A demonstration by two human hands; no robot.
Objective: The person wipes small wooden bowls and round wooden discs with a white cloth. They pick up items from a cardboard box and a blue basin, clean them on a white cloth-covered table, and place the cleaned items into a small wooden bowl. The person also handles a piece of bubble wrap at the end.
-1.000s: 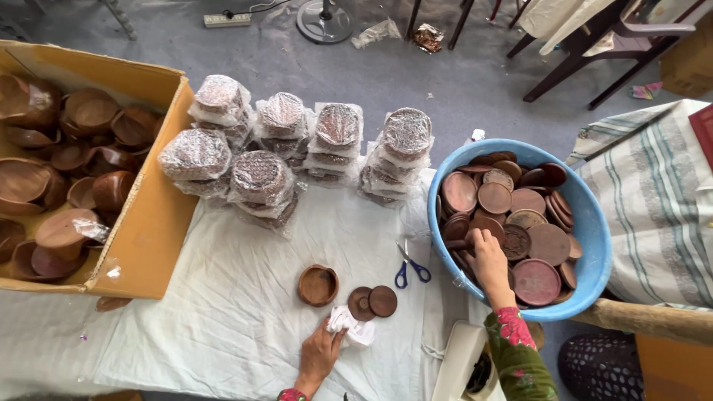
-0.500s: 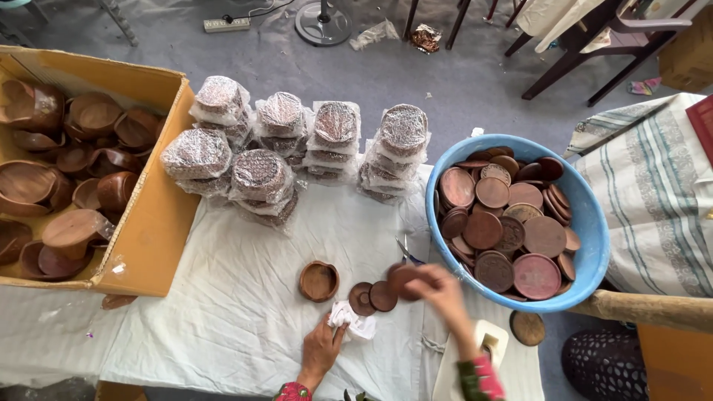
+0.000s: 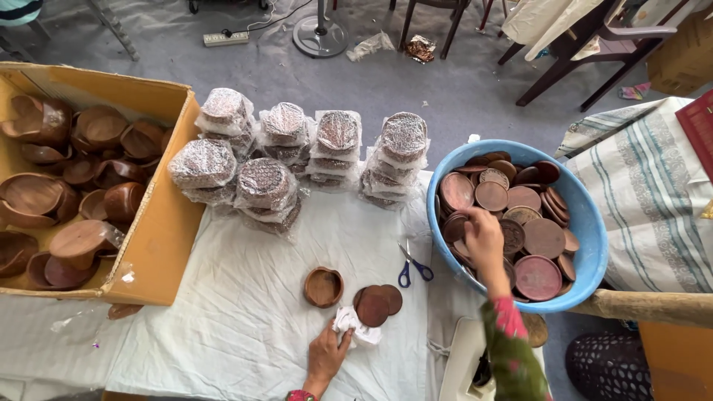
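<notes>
Brown wooden round lids [image 3: 377,303], now three on the white cloth-covered table [image 3: 245,327], one more than half a second ago. Right hand [image 3: 481,236] back in the blue plastic basin [image 3: 590,223], fingers curled onto a lid there. Left hand [image 3: 328,353] pinches a white rag [image 3: 355,327] just beside the small wooden bowl [image 3: 324,287].

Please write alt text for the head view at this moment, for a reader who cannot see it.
The right hand reaches into a blue tub of round brown wooden lids, while the left hand rests on a white cloth beside a few loose lids and a small wooden bowl. Blue-handled scissors, wrapped stacks and a cardboard box of wooden bowls share the white-covered table.
</notes>
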